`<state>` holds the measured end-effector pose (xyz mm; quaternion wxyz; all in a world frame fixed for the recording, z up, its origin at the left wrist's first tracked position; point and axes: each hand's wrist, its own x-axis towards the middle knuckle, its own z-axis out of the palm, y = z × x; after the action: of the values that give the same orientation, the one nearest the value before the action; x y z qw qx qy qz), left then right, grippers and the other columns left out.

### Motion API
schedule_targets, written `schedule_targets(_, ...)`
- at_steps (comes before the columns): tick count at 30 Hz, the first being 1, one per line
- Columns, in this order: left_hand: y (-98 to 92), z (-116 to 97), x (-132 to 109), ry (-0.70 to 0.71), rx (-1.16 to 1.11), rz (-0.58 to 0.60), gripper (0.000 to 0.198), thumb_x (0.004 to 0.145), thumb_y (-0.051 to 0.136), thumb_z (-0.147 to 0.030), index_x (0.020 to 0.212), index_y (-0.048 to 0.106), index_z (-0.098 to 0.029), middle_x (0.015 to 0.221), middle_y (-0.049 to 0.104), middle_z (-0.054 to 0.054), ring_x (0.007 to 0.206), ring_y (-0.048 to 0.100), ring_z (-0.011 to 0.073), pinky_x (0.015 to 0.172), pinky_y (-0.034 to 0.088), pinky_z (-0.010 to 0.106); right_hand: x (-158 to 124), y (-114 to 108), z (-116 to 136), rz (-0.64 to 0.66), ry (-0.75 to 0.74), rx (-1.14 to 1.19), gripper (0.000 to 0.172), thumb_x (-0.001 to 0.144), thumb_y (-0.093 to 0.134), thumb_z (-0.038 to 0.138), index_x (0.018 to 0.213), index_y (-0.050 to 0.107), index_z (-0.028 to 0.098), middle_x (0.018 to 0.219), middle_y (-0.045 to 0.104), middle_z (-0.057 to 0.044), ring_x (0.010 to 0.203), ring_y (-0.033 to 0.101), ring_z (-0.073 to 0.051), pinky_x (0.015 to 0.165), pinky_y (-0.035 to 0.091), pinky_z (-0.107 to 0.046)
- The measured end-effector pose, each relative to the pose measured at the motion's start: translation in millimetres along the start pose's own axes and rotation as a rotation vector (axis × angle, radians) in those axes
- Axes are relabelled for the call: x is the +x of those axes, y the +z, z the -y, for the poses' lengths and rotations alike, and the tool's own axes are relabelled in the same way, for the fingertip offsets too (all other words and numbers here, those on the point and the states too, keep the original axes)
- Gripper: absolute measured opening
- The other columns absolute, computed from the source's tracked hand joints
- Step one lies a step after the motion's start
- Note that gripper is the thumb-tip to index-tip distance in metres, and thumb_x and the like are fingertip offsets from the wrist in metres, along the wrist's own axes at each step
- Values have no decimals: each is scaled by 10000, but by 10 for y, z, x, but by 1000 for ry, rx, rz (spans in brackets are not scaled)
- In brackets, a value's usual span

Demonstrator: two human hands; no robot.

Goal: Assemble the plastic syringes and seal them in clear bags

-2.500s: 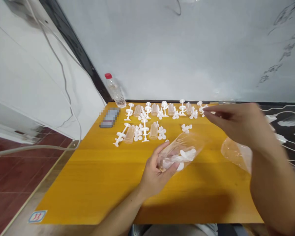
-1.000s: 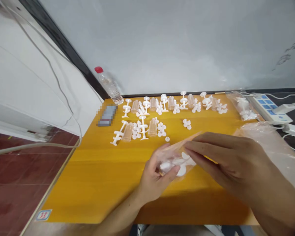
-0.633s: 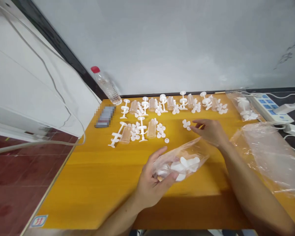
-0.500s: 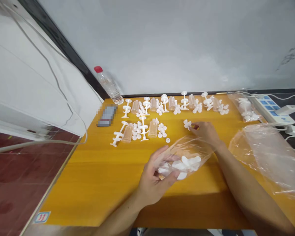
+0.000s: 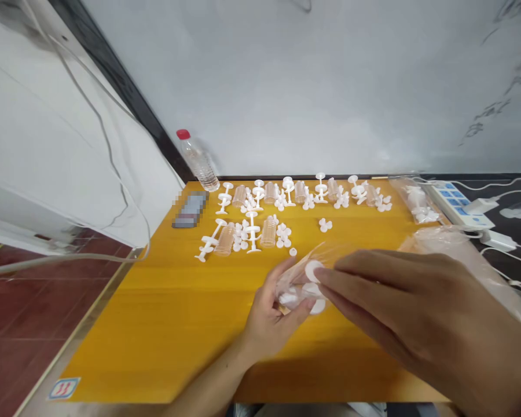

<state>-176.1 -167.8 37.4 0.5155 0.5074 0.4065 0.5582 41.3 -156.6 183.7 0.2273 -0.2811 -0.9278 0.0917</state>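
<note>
Two rows are laid out across the upper middle of the frame. The back row (image 5: pixel 304 194) runs wide along the far edge of the yellow table (image 5: pixel 178 324), and the front row (image 5: pixel 247 234) is shorter, just three or so clusters of white spindles, clear tubes and little propellers. One lone propeller (image 5: pixel 325 225) and a small cap (image 5: pixel 292 252) sit apart to the right of that front row, so I judge the second row only partly filled.

At centre frame my left hand (image 5: pixel 271 310) is curled around the small clear bag (image 5: pixel 301 281), thumb on top, holding it just above the table. White discs (image 5: pixel 313 270) show through it. My right hand (image 5: pixel 399 307) fills the lower right, fingers long and close together, tips at the bag's mouth. Whether they pinch a piece, I cannot tell.

How many pieces are left in the bag is hard to make out through the plastic and behind my fingers. A big crumpled bag (image 5: pixel 460 249) is half covered by my right hand. A flat thing (image 5: pixel 190 209) at left is blurred out.
</note>
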Motion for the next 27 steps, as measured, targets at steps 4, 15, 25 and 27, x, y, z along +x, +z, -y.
schedule_targets(4,-3,-24,-3,44,53,-12,587,868,778,-338,1402,565,-218,1183,770,135,1001,777,252,886,645,375,357,-129,-28,-78,32,-26,254,996,582,237,1194,724,309,1063,772,-30,801,724,-179,656,586,-285)
schedule_targets(15,-47,-41,15,53,120,-11,511,858,789,-370,1327,629,-243,1048,795,119,1062,757,312,812,646,404,451,1092,-1999,-9,875,5,383,878,690,347,1209,767,171,934,788,-65,766,710,-185,745,525,-273)
schedule_targets(25,-80,-19,13,52,84,18,568,895,752,-297,1423,548,-245,1132,788,125,898,792,249,776,664,364,252,582,-1448,-297,854,18,295,907,669,417,1052,800,195,780,747,-47,582,645,-151,564,508,-259)
schedule_targets(27,-71,-3,12,41,65,20,582,895,754,-306,1430,532,-245,1137,787,124,937,791,249,806,666,364,135,223,-909,-600,635,-80,216,861,752,417,1014,807,275,770,730,-26,565,599,-152,506,467,-274)
